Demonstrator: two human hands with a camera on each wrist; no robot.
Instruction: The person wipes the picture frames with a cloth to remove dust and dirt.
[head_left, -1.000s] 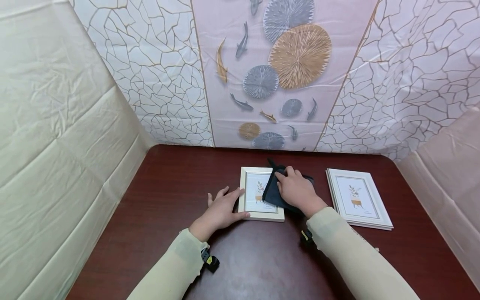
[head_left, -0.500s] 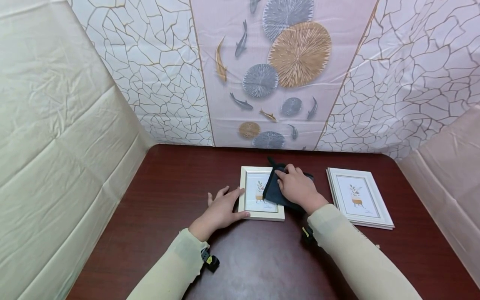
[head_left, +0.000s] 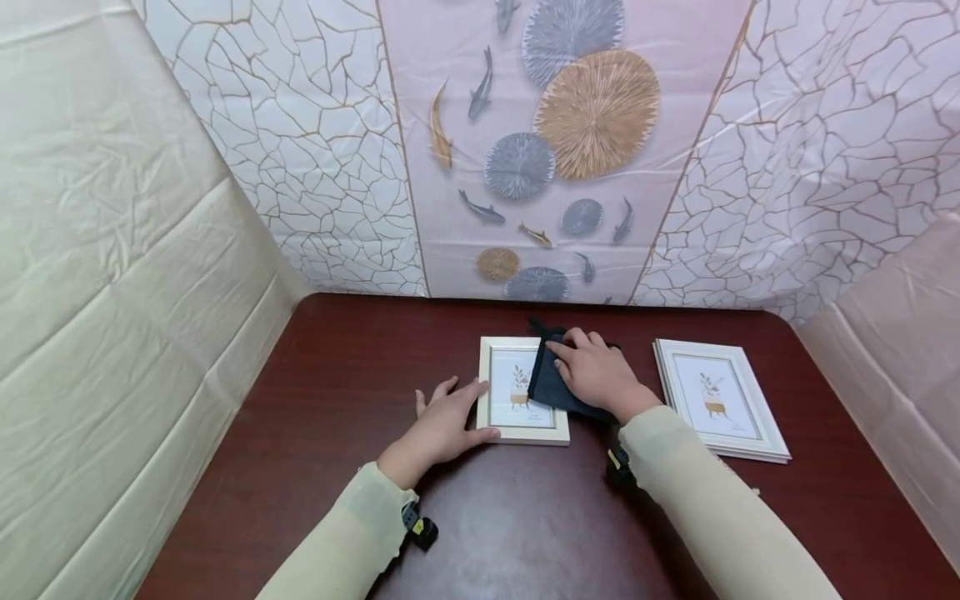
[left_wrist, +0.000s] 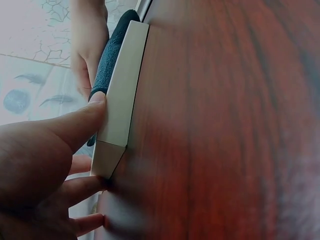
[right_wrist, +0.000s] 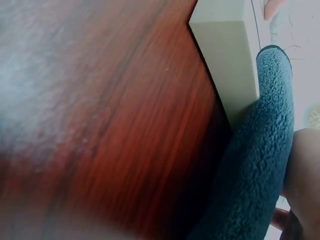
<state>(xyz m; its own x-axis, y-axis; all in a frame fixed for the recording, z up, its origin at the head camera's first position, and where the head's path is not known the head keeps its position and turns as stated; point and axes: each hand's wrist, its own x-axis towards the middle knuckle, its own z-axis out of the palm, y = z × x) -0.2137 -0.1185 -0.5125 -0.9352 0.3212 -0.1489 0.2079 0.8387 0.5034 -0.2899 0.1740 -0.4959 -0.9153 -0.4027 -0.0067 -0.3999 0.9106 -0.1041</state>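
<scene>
A cream picture frame point(head_left: 522, 434) lies face up on the table, showing a print of a potted plant. My left hand point(head_left: 438, 423) spans its near-left corner, fingers spread, with the thumb point(left_wrist: 90, 112) at the near border and fingertips at the left side. A dark blue-grey plush cloth point(head_left: 551, 385) with black edging covers the frame's right part and hangs over that side. My right hand point(head_left: 597, 377) lies over the cloth and presses it onto the frame, index finger stretched along it. In the right wrist view the cloth point(right_wrist: 260, 165) wraps past the frame's edge point(right_wrist: 227, 62).
To the right lies a stack of white picture frames point(head_left: 716, 400), the top one with a similar print. The dark red wooden table point(head_left: 360, 358) ends at a patterned curtain point(head_left: 337, 150) behind, with pale fabric walls point(head_left: 135, 333) on both sides.
My right hand and the cloth have shifted very slightly over the frame, and the cloth's far-right corner sits further in. The left hand and the frame stay put.
</scene>
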